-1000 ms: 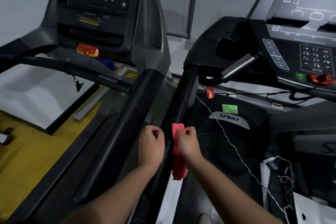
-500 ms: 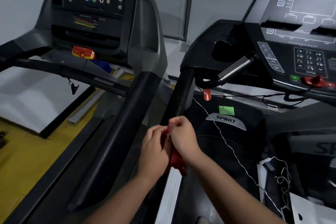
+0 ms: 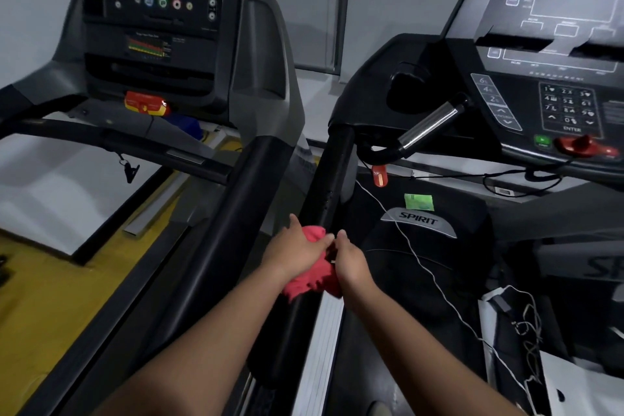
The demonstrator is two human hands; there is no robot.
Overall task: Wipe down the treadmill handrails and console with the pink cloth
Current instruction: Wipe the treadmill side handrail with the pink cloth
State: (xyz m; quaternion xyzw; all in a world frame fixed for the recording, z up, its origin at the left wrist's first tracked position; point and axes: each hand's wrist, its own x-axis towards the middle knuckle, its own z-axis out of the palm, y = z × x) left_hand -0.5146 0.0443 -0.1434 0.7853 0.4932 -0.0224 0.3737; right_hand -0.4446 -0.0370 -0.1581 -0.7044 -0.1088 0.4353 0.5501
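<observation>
Centrally, the pink cloth [image 3: 309, 280] is held bunched between both hands, on top of the black handrail [image 3: 332, 172] of the right-hand treadmill, about halfway along the rail's visible length. The left hand [image 3: 297, 252] is laid over the cloth's upper part, its fingers curved across the fabric and its thumb raised. The right hand [image 3: 354, 262] is closed round the cloth's right side, its fingers curled downward. Loose folds of cloth hang out beneath both wrists.

Above the hands the handrail runs bare up to the console [image 3: 557, 78], where a silver grip bar [image 3: 429, 125] juts out near the rail's top end. To the left, only a narrow gap separates this rail from the neighbouring rail [image 3: 243, 199] of the other treadmill. To the right, a thin white cable [image 3: 435, 280] is strung just beside the right hand, across the black motor cover [image 3: 418, 223] marked SPIRIT.
</observation>
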